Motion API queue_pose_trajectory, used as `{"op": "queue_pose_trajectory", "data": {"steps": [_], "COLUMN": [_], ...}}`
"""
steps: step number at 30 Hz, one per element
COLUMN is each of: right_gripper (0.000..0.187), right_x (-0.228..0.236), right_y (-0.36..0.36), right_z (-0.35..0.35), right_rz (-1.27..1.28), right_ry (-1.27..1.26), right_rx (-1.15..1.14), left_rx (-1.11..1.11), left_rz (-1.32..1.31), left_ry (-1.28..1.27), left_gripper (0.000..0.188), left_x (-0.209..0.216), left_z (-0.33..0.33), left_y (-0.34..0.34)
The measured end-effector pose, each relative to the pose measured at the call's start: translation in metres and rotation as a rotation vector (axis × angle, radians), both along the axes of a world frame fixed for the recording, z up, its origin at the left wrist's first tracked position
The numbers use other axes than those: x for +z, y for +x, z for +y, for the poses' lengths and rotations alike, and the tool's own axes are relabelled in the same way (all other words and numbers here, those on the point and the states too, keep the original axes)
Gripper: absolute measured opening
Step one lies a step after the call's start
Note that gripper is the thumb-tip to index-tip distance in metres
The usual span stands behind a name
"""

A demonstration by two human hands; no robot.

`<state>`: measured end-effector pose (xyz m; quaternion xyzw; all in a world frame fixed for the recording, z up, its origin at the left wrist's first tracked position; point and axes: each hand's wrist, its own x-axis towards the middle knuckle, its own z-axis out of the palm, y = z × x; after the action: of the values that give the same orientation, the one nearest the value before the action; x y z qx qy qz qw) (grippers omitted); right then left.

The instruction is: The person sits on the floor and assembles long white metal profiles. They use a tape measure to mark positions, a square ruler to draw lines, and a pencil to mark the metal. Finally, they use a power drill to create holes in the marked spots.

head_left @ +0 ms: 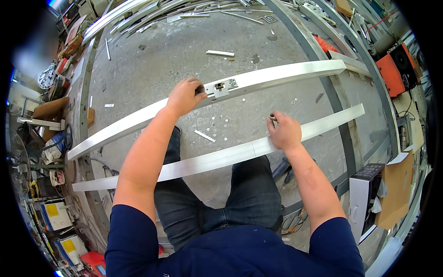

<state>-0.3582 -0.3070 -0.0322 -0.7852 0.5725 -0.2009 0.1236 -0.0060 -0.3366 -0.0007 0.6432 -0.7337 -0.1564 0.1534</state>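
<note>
Two long silvery metal bars span the view. On the farther bar (286, 74) sits a lock fitting (221, 88), a metal plate with a small opening in its middle. My left hand (184, 97) rests on that bar, its fingers closed at the left end of the fitting. Whatever they pinch, if anything, is hidden. My right hand (286, 131) hovers by the far edge of the nearer bar (221, 157), thumb and fingers curled together. Anything between them is too small to make out. The nearer bar crosses above my thighs and bears a thin cross line.
Dark steel frame rails (341, 124) run under the bars at right, with another rail (84, 92) at left. Metal offcuts (220, 53) and small bits lie on the concrete floor. An open cardboard box (397, 189) stands at right, near an orange and black machine (392, 71).
</note>
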Motion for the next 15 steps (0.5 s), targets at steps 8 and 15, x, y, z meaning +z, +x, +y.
{"op": "queue_pose_trajectory", "data": {"steps": [8,15], "right_gripper": [0.016,0.019], "right_x": [-0.002,-0.007], "right_y": [0.002,-0.003], "right_z": [0.001,0.002], "right_rz": [-0.036,0.013], "right_ry": [-0.043,-0.050], "right_rx": [0.024,-0.016], "left_rx": [-0.015,-0.155], "left_rz": [0.098,0.218], "left_ry": [-0.298,-0.214], "left_gripper": [0.026,0.027], "left_x": [-0.008,0.042], "left_z": [0.010,0.082], "left_y": [0.001,-0.036]}}
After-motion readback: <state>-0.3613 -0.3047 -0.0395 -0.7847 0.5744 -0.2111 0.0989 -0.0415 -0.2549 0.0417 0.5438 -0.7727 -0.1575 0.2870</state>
